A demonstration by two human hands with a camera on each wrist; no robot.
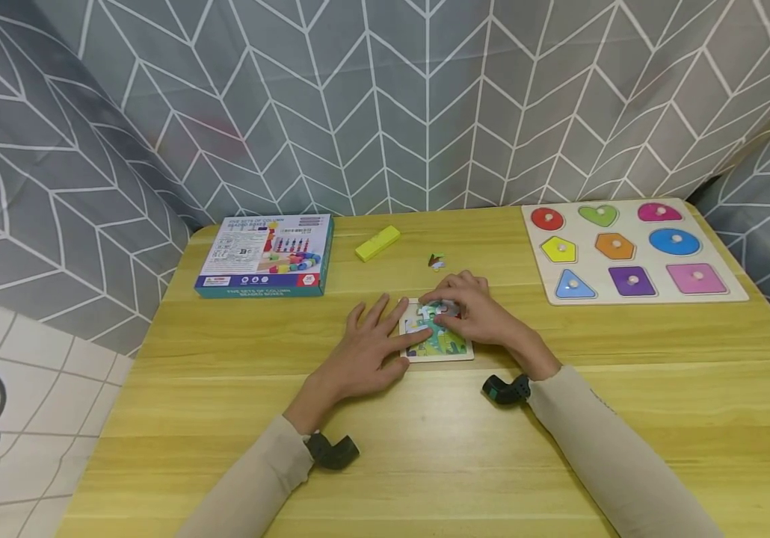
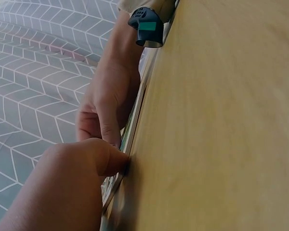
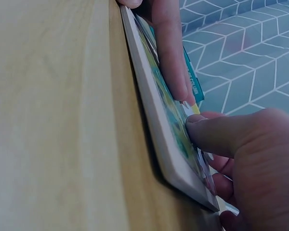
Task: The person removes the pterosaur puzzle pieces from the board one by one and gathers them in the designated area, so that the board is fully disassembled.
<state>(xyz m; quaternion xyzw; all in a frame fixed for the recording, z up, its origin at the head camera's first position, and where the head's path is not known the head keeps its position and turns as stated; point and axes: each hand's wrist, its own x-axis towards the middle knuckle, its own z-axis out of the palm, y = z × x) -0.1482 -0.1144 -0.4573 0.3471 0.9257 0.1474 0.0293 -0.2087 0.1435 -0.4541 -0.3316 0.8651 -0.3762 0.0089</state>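
Observation:
A small jigsaw puzzle in a pale wooden tray (image 1: 440,358) lies on the table, its picture mostly green and blue. My left hand (image 1: 369,351) rests at the tray's left side with fingers spread; its index finger reaches straight across the picture and its thumb is at the near left corner. Over the tray's upper right, my right hand (image 1: 475,310) is bent, thumb and fingertips around a light blue and white puzzle piece (image 1: 429,309). In the right wrist view the thumb (image 3: 212,130) is low over the picture, the other fingers curled by the tray's edge.
A loose puzzle piece (image 1: 436,261) lies beyond the tray, near a yellow block (image 1: 377,243). A boxed toy set (image 1: 264,255) stands back left. At the back right is a shape board (image 1: 637,252) with knobbed pieces. A grey patterned curtain (image 1: 385,104) hangs behind the table.

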